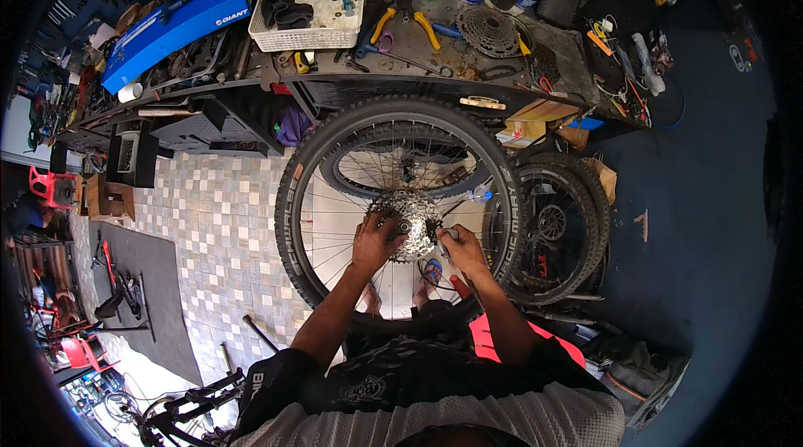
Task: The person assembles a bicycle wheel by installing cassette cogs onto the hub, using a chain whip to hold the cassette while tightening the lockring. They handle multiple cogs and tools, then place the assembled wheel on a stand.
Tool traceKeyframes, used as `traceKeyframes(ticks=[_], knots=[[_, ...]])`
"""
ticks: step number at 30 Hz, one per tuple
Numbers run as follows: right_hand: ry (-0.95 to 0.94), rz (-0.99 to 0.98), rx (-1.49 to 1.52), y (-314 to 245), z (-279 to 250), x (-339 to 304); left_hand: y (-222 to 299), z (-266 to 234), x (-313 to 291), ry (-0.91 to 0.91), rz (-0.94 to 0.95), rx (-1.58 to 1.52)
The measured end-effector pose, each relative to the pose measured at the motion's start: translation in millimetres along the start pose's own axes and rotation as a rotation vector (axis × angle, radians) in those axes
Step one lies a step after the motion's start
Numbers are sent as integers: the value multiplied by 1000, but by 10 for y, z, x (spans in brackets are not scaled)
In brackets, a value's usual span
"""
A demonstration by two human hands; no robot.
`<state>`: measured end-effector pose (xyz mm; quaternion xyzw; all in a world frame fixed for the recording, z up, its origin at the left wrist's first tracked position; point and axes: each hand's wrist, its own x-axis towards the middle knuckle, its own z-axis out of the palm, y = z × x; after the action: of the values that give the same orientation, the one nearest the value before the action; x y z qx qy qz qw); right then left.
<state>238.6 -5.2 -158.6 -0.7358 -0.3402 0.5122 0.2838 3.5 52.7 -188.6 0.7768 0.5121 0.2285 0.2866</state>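
A bicycle wheel (pixel 293 234) with a knobby black tyre lies in front of me, its spokes spreading around a large silver cassette (pixel 414 206). My left hand (pixel 376 242) grips the left side of the cassette, fingers curled over the sprockets near the hub. At the cassette's right edge, my right hand (pixel 462 248) is closed around a small object, mostly hidden by the fingers. A small dark toothed part (pixel 434 228) shows between that hand and the cassette; whether the hand touches it, I cannot tell.
Beyond the wheel runs a cluttered workbench (pixel 335 71) with a white plastic basket (pixel 276 35), yellow-handled pliers (pixel 427 30), a loose cassette (pixel 487 29) and bottles. More wheels (pixel 556 267) lean at the right. A red stool (pixel 485 338) is by my right arm.
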Motion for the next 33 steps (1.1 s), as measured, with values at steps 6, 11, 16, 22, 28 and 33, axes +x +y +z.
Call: traceKeyframes(ticks=[6, 11, 16, 22, 28, 33], knots=[[2, -8, -35, -60, 7, 17, -24, 107, 28, 19, 74, 18], [-135, 118, -100, -206, 55, 21, -51, 78, 67, -55, 86, -17], [-156, -75, -347, -465, 275, 135, 36, -19, 51, 7, 4, -109], [-137, -108, -768, -838, 507, 177, -3, 9, -48, 127, -87, -376], [-171, -141, -880, -819, 628, 280, -49, 96, -99, 186, -101, -324], [-325, -109, -775, -833, 486, 369, -22, 115, -62, 199, -149, -405]])
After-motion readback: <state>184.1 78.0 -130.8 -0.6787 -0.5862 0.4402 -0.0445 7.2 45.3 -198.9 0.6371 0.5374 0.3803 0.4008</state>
